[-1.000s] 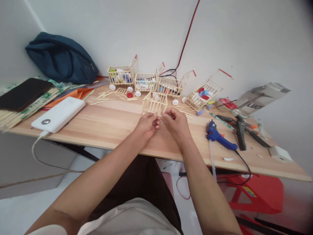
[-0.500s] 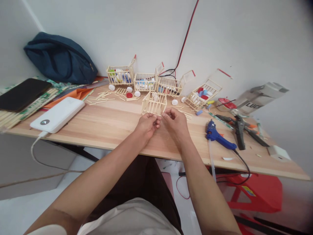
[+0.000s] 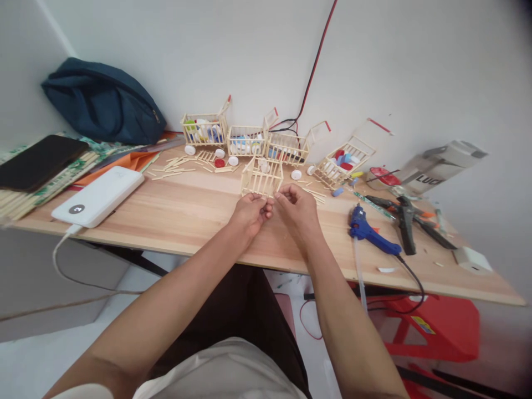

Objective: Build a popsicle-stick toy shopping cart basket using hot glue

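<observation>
- Left hand (image 3: 251,215) is pinching the stick basket (image 3: 262,178) by its near edge
- Right hand (image 3: 298,206) is gripping its lower right corner
- The basket is standing between both hands and the small carts (image 3: 246,139)

Near the frame's centre, the person's left hand (image 3: 251,211) and right hand (image 3: 300,209) pinch the near lower edge of a stick basket (image 3: 261,177). Small carts (image 3: 287,148) line the upper middle; a blue glue gun (image 3: 372,235) lies right of centre, a white power bank (image 3: 100,194) at left.
</observation>
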Tool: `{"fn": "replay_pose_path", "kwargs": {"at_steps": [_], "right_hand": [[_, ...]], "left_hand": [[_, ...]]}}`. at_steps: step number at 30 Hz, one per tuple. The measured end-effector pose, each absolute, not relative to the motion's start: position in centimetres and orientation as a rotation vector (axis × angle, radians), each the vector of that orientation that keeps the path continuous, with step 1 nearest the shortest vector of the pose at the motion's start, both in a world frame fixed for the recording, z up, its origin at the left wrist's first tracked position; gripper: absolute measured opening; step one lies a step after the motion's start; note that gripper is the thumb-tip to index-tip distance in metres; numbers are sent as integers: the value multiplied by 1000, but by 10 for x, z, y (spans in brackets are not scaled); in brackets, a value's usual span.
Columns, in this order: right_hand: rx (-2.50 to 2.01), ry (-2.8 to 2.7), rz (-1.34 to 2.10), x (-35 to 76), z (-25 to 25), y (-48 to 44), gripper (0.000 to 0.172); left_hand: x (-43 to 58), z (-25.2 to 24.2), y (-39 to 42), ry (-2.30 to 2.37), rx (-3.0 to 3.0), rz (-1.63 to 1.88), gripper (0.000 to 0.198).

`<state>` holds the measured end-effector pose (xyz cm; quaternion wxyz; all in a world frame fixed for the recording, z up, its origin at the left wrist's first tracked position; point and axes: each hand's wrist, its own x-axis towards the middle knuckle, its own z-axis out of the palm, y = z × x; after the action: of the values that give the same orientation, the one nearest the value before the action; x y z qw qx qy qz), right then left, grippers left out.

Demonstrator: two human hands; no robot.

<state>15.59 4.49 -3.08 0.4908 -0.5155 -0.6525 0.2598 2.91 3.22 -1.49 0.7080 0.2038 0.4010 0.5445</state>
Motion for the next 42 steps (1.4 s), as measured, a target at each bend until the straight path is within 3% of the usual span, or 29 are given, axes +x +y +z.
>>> {"fn": "replay_pose_path", "kwargs": {"at_steps": [42], "right_hand": [[-1274,-1580,585,155,-28,42,17]], "left_hand": [[27,-17,33,896,481,1174,25]]}}
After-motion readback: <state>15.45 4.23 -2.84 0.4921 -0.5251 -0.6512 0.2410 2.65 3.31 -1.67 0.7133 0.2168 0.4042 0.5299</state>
